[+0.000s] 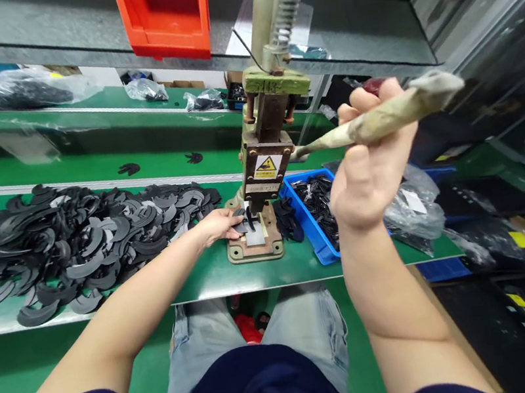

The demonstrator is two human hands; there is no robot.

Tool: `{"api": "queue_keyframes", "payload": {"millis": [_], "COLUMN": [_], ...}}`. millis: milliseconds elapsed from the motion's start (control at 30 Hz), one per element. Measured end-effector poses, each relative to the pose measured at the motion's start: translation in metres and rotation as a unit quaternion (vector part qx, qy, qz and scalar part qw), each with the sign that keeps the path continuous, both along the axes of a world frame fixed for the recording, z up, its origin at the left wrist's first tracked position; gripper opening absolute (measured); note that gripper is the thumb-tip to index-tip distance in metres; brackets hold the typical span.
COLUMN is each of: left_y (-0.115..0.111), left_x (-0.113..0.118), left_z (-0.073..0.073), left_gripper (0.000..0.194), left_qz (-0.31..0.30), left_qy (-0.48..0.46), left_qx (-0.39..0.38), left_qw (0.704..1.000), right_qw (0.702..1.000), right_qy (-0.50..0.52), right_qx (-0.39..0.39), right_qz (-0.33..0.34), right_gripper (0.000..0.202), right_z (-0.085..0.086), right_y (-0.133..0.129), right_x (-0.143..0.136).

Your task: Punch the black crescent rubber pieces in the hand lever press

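A hand-lever press with a yellow warning label stands on the green bench. My left hand pinches a small dark curved part at the press base, right under the ram. My right hand is raised to the right of the press, its fingers wrapped round the cloth-covered lever. Where the part meets the ram is partly hidden by the press head.
Black curved pieces lie heaped left of the press. Right of it are a blue bin of black parts and plastic bags. An orange bin hangs over the far shelf edge.
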State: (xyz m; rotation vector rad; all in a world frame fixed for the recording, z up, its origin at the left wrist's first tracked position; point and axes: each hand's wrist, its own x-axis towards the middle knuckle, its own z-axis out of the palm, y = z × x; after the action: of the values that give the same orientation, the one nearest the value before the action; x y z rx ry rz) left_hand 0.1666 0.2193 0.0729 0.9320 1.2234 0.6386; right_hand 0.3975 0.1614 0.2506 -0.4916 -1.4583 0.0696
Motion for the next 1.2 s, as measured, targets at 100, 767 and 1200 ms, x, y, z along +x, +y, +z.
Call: {"api": "queue_keyframes", "payload": {"millis": [100,767,1200], "left_y": [-0.007,-0.121,-0.114], "left_x": [-0.006,-0.008,-0.016], "left_z": [0.008,0.077,0.063], "left_gripper": [0.041,0.044,0.034], "left_qz": [0.007,-0.081,-0.036], "left_qy": [0.003,-0.024,0.164], "left_qx": [0.027,0.180,0.367], "left_qw": [1.000,0.980,0.915], "right_qw": [1.000,0.935,0.929], "right_qy": [-0.001,-0.107,-0.298], "right_qx": [-0.001,-0.328,-0.215], "right_qz": [-0.023,0.079,0.034], "right_gripper": [0.065,0.017,0.011], "right_z": [-0.005,-0.184,-0.154], "right_y": [0.007,-0.069,-0.070], "right_x": [0.003,-0.041,-0.011]}}
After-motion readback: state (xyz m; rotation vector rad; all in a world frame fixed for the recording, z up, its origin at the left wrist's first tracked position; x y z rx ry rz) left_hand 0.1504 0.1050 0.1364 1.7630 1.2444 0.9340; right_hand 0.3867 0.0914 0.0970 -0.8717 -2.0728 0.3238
